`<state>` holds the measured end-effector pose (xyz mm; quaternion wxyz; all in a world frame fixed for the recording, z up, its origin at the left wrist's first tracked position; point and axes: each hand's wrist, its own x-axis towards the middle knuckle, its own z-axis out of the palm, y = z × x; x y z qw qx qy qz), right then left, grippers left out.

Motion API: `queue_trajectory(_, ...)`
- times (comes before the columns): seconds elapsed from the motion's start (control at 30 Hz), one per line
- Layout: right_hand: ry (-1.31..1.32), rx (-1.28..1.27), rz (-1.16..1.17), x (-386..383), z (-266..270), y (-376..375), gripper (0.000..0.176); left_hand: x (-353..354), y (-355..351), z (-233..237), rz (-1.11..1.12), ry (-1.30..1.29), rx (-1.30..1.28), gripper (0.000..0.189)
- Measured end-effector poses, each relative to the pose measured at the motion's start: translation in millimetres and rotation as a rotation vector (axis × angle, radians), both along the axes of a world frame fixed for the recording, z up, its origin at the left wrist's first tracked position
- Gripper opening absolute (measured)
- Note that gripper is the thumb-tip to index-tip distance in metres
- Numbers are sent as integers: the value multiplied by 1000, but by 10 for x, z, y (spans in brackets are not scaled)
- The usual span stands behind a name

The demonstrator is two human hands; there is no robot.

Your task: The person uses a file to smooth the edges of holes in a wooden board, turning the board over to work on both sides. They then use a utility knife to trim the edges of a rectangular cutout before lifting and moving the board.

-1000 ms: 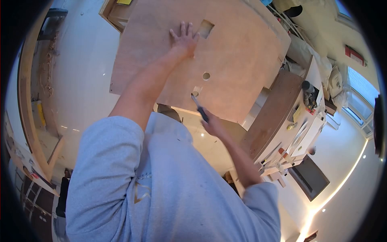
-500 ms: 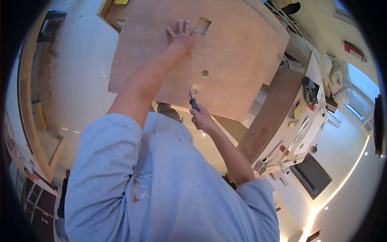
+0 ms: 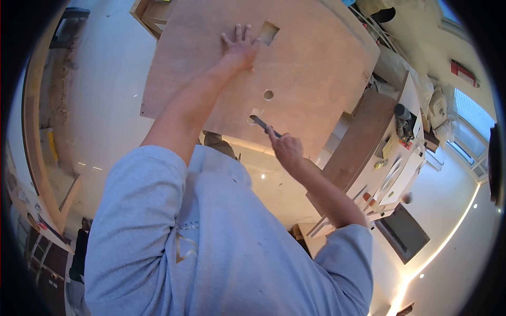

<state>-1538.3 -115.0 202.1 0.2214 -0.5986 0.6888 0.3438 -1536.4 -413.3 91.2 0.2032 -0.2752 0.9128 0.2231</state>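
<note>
A large wooden board [image 3: 200, 100] spreads out in front of me. My left hand [image 3: 241, 51] lies flat on it with fingers spread, just left of a rectangular cutout [image 3: 269, 33]. Lower down, my right hand [image 3: 288, 150] grips a putty knife [image 3: 262, 125] with a dark handle. The knife points up and left, its blade tip over a pale, round filled-looking patch [image 3: 251, 121] near the board's front edge. Above that patch is a small round hole [image 3: 269, 95].
To the right stands a wooden cabinet [image 3: 348, 142] whose side carries a dark cylindrical tool [image 3: 402, 111] and several small tools. A wooden frame [image 3: 145, 18] sits behind the board's far left corner. A dark rectangular panel [image 3: 403, 231] shows at lower right.
My right hand has swung right and slightly up, turning the putty knife from near upright to slanting up-left. My left hand stays flat on the board.
</note>
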Motion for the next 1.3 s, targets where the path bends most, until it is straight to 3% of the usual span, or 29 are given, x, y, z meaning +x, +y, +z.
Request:
queue_trajectory(0.1, -59, 65, -110, 20, -3, -20, 60, 33, -48, 35, -1, -8, 34, 104)
queue_trajectory(0.23, -51, 240, -161, 76, 951, -248, 56, 35, -13, -22, -1, 15, 26, 103)
queue_trajectory(0.33, -174, 174, -290, 45, 640, -203, 54, 27, -20, -27, 2, 27, 21, 103)
queue_trajectory(0.43, -98, 102, -268, 265, -297, -147, 50, 4, -6, 20, 6, 2, 22, 102)
queue_trajectory(0.47, -119, 108, -235, 181, -305, -224, 50, 13, -20, 31, -10, -22, 18, 102)
queue_trajectory(0.53, -158, 133, -201, -59, -73, -279, 49, 28, -30, -15, -8, -8, -7, 102)
queue_trajectory(0.57, -150, 182, -154, -144, 378, -475, 48, 8, -6, -42, 0, 3, -10, 103)
queue_trajectory(0.67, -31, 244, -83, 38, 1005, -589, 26, 21, 7, -74, 5, 22, -21, 102)
queue_trajectory(0.7, -21, 281, -66, 54, 940, -511, 21, 41, 14, -82, 5, 21, -15, 102)
queue_trajectory(0.8, -195, 201, -239, -63, 312, -381, 50, 20, 7, -43, -7, 19, -16, 102)
queue_trajectory(0.9, -156, 207, -204, 5, -256, -404, 47, 36, -5, -3, -10, 1, -33, 103)
queue_trajectory(1.0, -232, 404, -221, -302, 466, -843, 29, 8, -3, -72, -9, 23, -9, 104)
queue_trajectory(1.1, -240, 487, -284, -368, 1093, -925, 35, 33, -8, -52, -5, 19, 10, 105)
queue_trajectory(1.2, -425, 461, -563, -367, 686, -593, 43, 31, -3, -25, -7, 5, 22, 106)
queue_trajectory(1.23, -590, 353, -666, -393, 252, -350, 50, 22, 8, -15, -5, -7, 13, 106)
queue_trajectory(1.3, -718, 196, -718, -223, -101, -362, 41, 10, 7, -14, 8, -9, 15, 106)
